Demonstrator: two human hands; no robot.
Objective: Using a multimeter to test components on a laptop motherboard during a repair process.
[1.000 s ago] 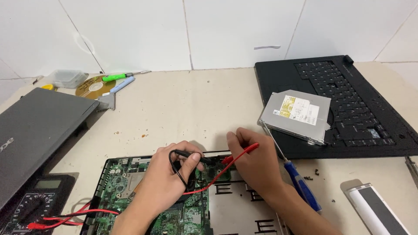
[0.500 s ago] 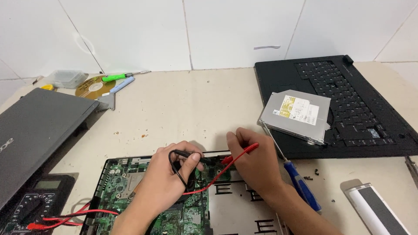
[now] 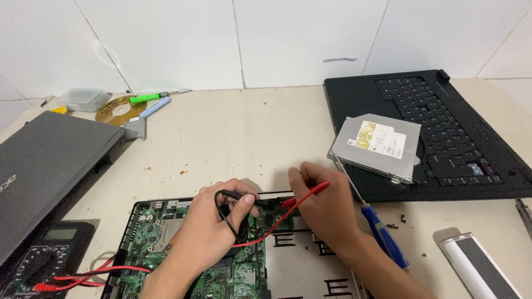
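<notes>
two probes on the open board

our left hand curls over the green circuit board, fingers pinched around the black probe, its lead looping past the knuckles. our right hand lies just beside it, fingers closed on the red probe, whose tip meets the board's top edge between both hands. bare table opens ahead; a blue screwdriver hugs our right wrist, a multimeter sits far left.
</notes>
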